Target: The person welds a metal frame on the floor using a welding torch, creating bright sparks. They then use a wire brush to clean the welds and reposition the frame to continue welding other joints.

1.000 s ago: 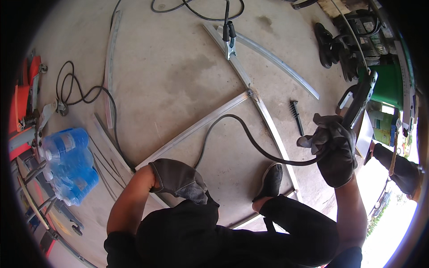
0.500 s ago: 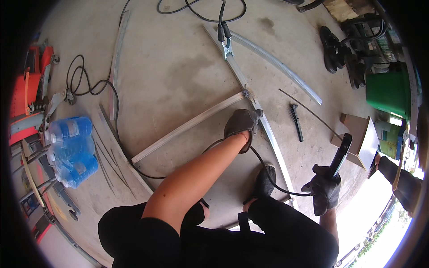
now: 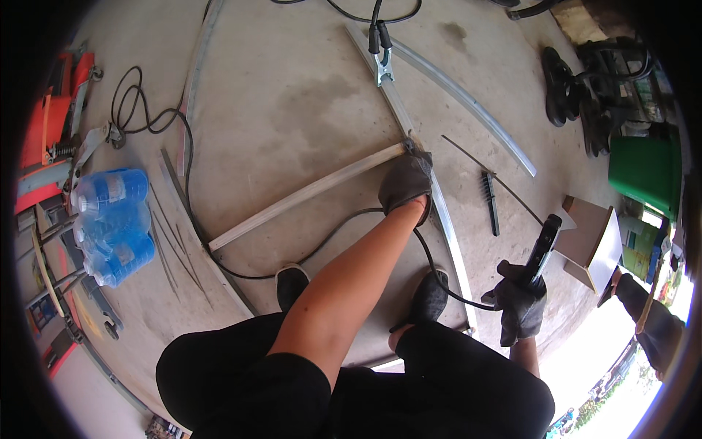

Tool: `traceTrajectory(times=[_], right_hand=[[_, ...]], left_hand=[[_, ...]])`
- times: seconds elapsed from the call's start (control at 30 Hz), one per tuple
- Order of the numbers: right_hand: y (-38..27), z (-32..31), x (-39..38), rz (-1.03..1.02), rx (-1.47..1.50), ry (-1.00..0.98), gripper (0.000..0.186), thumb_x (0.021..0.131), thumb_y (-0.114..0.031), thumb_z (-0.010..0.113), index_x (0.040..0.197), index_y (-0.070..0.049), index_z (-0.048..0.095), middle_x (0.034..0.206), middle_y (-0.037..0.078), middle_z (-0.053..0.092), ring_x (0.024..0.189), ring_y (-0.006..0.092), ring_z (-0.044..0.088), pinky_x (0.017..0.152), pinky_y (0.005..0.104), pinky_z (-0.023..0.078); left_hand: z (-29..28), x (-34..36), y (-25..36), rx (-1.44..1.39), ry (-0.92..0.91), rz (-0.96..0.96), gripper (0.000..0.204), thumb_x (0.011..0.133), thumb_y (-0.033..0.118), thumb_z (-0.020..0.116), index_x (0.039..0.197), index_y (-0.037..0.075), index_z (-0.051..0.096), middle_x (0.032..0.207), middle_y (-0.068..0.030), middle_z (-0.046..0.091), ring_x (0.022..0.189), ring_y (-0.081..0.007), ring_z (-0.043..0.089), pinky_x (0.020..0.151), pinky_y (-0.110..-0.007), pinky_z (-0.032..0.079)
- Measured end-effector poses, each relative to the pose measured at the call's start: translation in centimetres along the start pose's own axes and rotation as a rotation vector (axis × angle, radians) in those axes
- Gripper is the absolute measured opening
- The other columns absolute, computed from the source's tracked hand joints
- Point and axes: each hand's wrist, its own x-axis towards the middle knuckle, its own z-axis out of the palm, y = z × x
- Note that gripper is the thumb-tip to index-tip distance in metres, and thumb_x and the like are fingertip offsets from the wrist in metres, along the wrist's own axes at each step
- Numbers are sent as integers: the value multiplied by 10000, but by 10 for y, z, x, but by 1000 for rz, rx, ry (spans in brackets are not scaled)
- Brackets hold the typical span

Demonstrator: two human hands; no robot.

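My left hand [image 3: 406, 183], in a grey glove, reaches forward and closes over the far end of a straight metal bar [image 3: 307, 196], where it meets a long curved metal strip [image 3: 447, 234] on the concrete floor. My right hand [image 3: 521, 304], in a dark glove, grips a black electrode holder [image 3: 542, 245] pointing up and away, beside my right knee. Its black cable [image 3: 351, 227] loops under my left arm. My two black shoes [image 3: 292, 284] stand on the floor between the bar and the strip.
A ground clamp [image 3: 382, 66] bites the strip farther away. A wire brush [image 3: 491, 201], a cardboard box [image 3: 589, 234] and a green bin [image 3: 647, 172] lie to the right, where another person's sleeve [image 3: 651, 322] shows. A pack of water bottles [image 3: 113, 223] and an orange machine [image 3: 44, 132] are at left.
My left hand left my knee and reached out to the bar's end, where it now stays. My right hand came down from high at the right, still holding the electrode holder.
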Motion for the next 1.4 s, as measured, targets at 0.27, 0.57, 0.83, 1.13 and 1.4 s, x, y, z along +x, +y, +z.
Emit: traceTrajectory(times=[0.27,0.57,0.83,1.13,1.4], right_hand=[[-15,31,16,-38,-348,-138,237,874,-53,734,1099,22,732,911,65,756,684,119,698,603,281,571],[-29,53,18,86,-356,-113,225,896,14,732,1120,9,709,942,33,724,684,97,649,605,278,560],[-15,53,25,16,-305,-91,224,895,-109,768,1086,0,732,863,69,771,675,133,716,639,300,604],[0,41,24,-13,-365,-81,244,891,-147,791,1092,-18,742,923,58,799,709,122,717,647,304,584],[2,40,24,-27,-416,-53,237,882,-169,786,1079,-40,763,933,84,812,747,144,752,685,314,602]], left_hand=[[18,-5,-6,-261,-85,-109,430,1037,422,556,964,57,773,1002,-186,764,967,-357,750,832,-473,567],[14,-7,-15,-752,-396,-387,428,1030,428,572,966,53,767,953,-176,745,904,-338,733,790,-463,558],[13,-3,-14,-761,-288,-358,427,1024,434,587,968,48,762,909,-167,728,849,-321,717,753,-455,549],[17,-5,-16,-807,-318,-390,428,1018,440,603,970,43,756,859,-158,708,786,-301,700,711,-445,540],[14,-10,-13,-856,-446,-447,430,1012,446,618,972,39,751,815,-149,691,731,-284,685,673,-436,531]])
